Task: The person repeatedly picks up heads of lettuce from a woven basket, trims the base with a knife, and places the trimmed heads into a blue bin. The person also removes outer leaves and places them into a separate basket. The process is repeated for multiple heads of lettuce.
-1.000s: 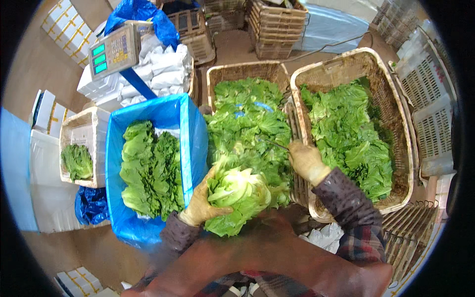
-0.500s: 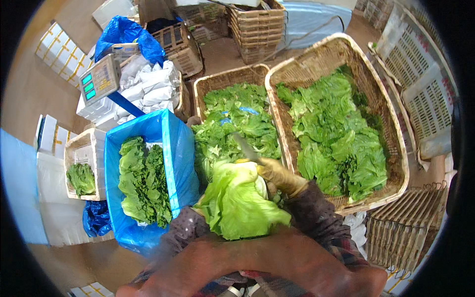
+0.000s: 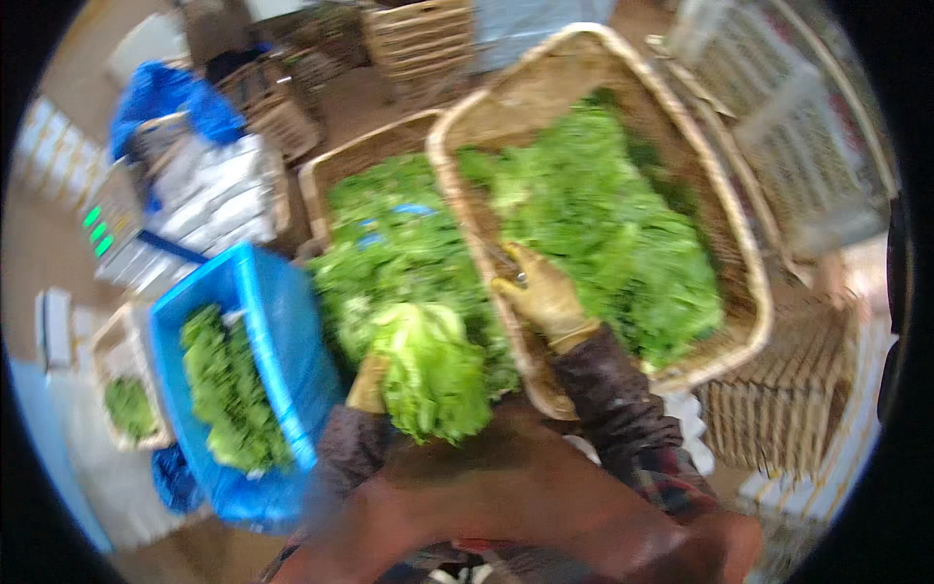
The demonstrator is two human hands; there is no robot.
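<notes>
A pale green lettuce head [image 3: 428, 365] is in my gloved left hand [image 3: 368, 383], whose fingers are partly hidden under the leaves. My gloved right hand [image 3: 545, 292] is closed on a knife [image 3: 506, 259] by the near-left rim of the right-hand crate [image 3: 749, 321], which is filled with leafy greens [image 3: 613, 234]. Behind the held lettuce, a middle crate [image 3: 321, 185] holds more greens and bits of blue. To the left stands a blue plastic-lined bin [image 3: 292, 350] with a row of greens [image 3: 224, 389] inside. The picture is blurred.
Further left are a small white crate [image 3: 151, 355] with greens and a crumpled blue bag [image 3: 175, 482]. A scale [image 3: 112, 224] stands before white packages [image 3: 224, 195]. Stacked crates [image 3: 418, 49] are at the back; grey slatted crates [image 3: 798, 146] and ribbed racks [image 3: 778, 389] line the right.
The view has swung, shifting the bins leftward and tilting them. The knife in my right hand has moved from above the lettuce to the right, toward the right crate's rim, away from the lettuce.
</notes>
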